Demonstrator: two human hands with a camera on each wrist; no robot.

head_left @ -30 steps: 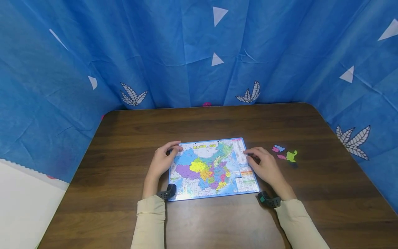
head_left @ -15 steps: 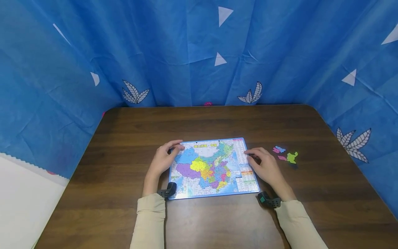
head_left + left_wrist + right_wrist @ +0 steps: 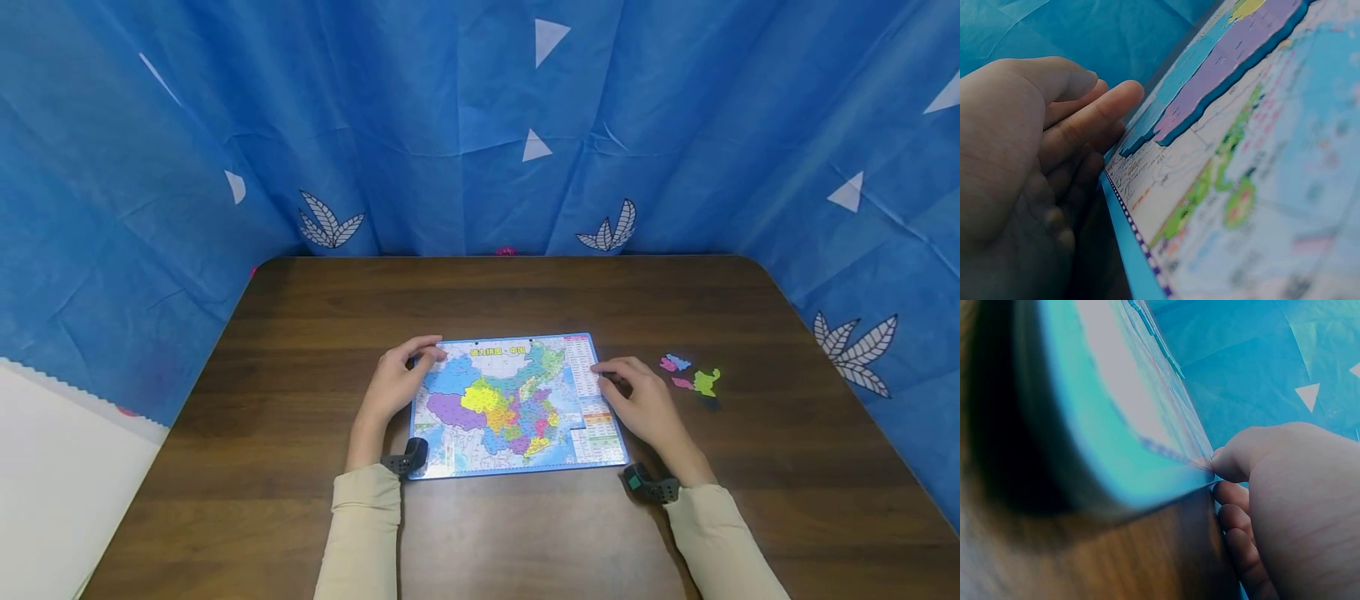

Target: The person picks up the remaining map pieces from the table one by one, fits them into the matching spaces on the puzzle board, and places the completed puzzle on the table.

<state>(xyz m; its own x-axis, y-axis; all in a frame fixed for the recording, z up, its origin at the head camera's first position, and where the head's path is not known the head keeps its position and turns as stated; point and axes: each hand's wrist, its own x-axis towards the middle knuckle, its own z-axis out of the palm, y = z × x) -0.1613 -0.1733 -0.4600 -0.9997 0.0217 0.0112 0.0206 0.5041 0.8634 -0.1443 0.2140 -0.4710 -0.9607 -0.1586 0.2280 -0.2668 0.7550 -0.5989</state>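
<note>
Map board (image 3: 562, 452) lies on the brown table (image 3: 330, 304), between my hands, near the middle. Left hand (image 3: 395, 379): released, fingers loosely bent, gap between thumb and index. It's at the board's upper left corner, fingertips reaching over the border; from the left wrist view I can't tell if they actually touch. Right hand (image 3: 639, 396): relaxed, about half open, gap between thumb and index. Thumb tip looks in contact with the right edge, other fingers bent alongside; can't tell how hard they press. On the board: purple piece (image 3: 455, 411) at left, yellow piece (image 3: 478, 397) adjoining it. Loose on the table, just beyond my right hand: blue piece (image 3: 678, 362), green piece (image 3: 705, 382), two pink ones. Black straps on both wrists. Blue curtain (image 3: 420, 108) behind the table.
</note>
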